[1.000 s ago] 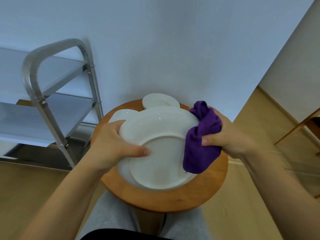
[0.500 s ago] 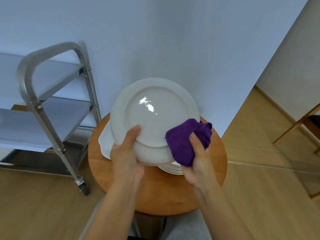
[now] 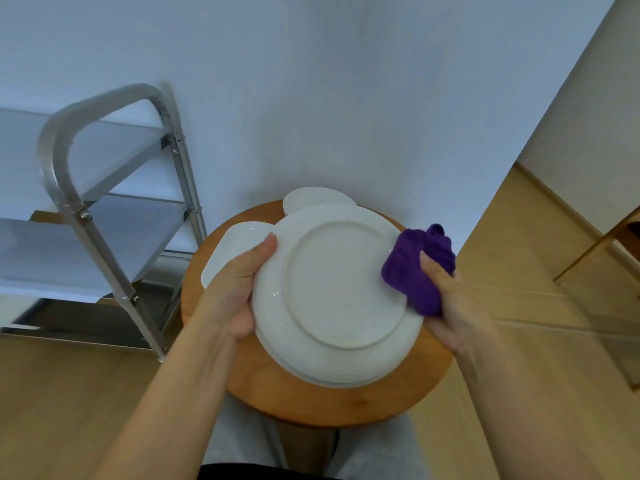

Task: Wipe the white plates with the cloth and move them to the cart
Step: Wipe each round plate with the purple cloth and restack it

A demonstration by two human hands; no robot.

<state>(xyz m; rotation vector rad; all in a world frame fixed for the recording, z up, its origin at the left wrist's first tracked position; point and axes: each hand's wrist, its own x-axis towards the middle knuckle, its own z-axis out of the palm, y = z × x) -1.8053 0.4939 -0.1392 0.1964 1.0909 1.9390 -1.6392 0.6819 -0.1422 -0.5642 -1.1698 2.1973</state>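
My left hand (image 3: 239,289) grips the left rim of a large round white ceramic plate (image 3: 332,296), thumb laid over the edge and the fingers hidden behind it. The plate is turned so its underside faces me: smooth, glossy glaze with a raised circular foot ring around a flat centre. My right hand (image 3: 446,306) is closed around a bunched purple cloth (image 3: 415,271), soft and nubby like towelling, which presses against the plate's right rim; my thumb lies across the folds and the other fingers are buried in or behind the fabric.

The plate is held above a round wooden table (image 3: 346,403) with a warm orange-brown top and a smooth edge. A thin white rim shows just under the plate's near edge; I cannot tell whether it belongs to another plate below. Two more white dishes peek out from behind the held plate: a small round one (image 3: 317,197) at the far side and a squarish one with rounded corners (image 3: 239,244) at the left, both mostly covered.

To the left stands a metal cart (image 3: 104,216) with brushed tubular legs, a curved handle and flat pale shelves, cut off by the frame's left edge. My grey trousers (image 3: 242,445) show under the table's near edge.
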